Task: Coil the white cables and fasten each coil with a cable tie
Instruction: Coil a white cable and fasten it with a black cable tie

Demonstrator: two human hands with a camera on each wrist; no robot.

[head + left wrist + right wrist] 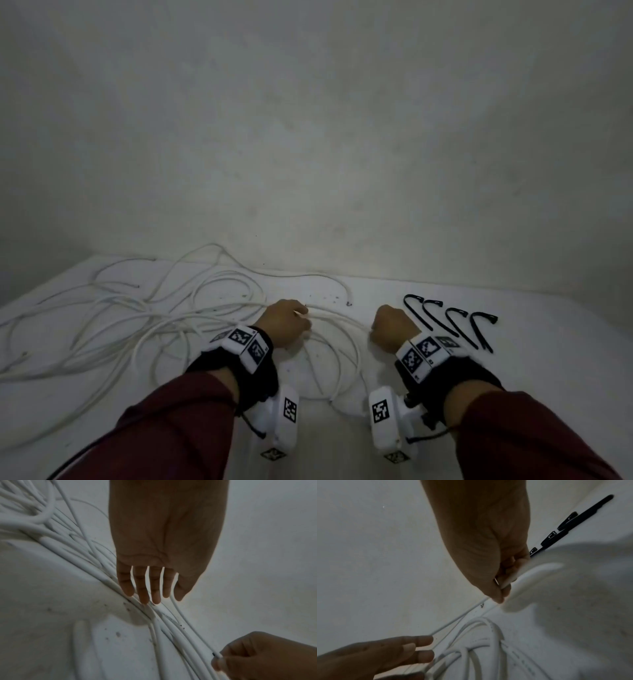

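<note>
Loose white cables (137, 315) lie tangled on the white table (534, 370), left and centre. One loop (337, 322) runs between my hands. My left hand (291, 322) hovers over the strands; in the left wrist view its straight fingers (144, 596) touch the bundle of cables (164, 616) with their tips. My right hand (390, 329) is curled. In the right wrist view, the right hand (502, 592) pinches a white cable (462, 616) between thumb and fingers. Several black cable ties (418, 316) lie in a row just right of the right hand.
A bare pale wall (308, 137) rises right behind the table's far edge. The black ties (585, 513) show beyond my right hand in the right wrist view. Dark specks dot the table between the cables.
</note>
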